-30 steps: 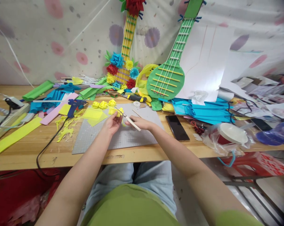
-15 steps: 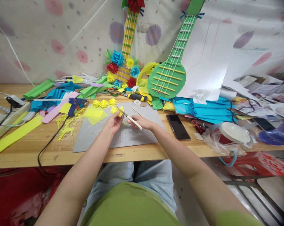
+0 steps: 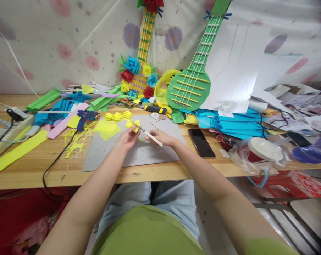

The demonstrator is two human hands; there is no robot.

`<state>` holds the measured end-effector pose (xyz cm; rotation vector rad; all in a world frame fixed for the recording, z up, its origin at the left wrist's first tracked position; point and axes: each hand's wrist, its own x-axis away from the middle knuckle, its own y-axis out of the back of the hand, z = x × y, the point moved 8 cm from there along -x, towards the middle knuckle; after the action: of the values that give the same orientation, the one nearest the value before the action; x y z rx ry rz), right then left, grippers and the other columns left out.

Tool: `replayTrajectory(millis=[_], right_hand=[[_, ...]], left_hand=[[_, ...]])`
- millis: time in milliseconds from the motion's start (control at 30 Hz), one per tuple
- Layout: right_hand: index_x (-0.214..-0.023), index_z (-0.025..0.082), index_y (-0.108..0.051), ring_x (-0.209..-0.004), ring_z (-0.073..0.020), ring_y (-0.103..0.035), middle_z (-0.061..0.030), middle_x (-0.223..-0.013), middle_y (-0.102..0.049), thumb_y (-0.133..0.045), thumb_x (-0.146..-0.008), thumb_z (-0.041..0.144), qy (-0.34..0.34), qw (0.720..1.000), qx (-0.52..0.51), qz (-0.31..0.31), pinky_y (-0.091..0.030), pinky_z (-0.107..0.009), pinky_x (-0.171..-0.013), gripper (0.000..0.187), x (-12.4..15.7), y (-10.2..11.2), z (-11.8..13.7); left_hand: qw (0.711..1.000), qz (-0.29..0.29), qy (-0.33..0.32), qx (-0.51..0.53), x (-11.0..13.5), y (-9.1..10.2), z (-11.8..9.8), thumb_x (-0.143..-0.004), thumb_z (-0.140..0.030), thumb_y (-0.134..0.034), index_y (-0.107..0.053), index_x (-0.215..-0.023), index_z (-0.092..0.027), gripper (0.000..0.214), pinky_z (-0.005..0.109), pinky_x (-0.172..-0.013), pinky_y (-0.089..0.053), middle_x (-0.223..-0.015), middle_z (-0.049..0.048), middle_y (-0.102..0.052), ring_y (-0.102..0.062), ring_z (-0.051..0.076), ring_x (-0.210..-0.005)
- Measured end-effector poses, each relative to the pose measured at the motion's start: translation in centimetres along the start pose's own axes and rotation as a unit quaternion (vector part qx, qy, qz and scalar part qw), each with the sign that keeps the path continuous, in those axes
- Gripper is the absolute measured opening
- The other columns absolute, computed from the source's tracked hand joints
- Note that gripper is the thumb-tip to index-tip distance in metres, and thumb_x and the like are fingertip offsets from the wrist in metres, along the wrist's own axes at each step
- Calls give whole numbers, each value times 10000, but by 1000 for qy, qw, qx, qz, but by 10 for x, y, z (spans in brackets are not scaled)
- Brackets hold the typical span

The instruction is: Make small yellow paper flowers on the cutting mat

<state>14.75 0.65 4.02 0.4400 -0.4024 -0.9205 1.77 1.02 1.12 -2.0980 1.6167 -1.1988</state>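
Pinched in the fingers of my left hand (image 3: 130,137) is a folded piece of yellow paper (image 3: 129,124), held above the grey cutting mat (image 3: 155,156). My right hand (image 3: 159,136) grips a pair of scissors (image 3: 153,137) with white handles, and their blades reach the yellow paper. Several yellow paper flowers (image 3: 117,116) sit just beyond the left hand. Flat squares of yellow paper (image 3: 107,129) lie left of it on the mat. Which part of the paper sits between the blades is too small to tell.
A blue glue gun (image 3: 83,119) with its cord lies left, beside yellow scraps (image 3: 76,143). A phone (image 3: 201,142) lies right of the mat, and a bagged cup (image 3: 264,150) farther right. Behind stand a green paper instrument (image 3: 189,88) and a yellow one (image 3: 145,42) with paper flowers.
The scissors and my right hand have shifted very slightly to the right. My left hand still holds the yellow paper in nearly the same place.
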Motion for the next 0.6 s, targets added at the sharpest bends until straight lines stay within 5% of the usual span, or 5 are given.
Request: replayTrajectory(millis=[600], right_hand=[[-712, 166, -469, -479, -64, -432, 53, -542, -489, -553, -645, 559, -7, 1000, -4, 23, -315, -196, -463, 407, 5, 0, -8]], left_hand=[[999, 3, 28, -19, -1, 1, 0, -683, 25, -524, -565, -692, -94, 126, 161, -559, -531, -643, 11, -609, -579, 67, -565]])
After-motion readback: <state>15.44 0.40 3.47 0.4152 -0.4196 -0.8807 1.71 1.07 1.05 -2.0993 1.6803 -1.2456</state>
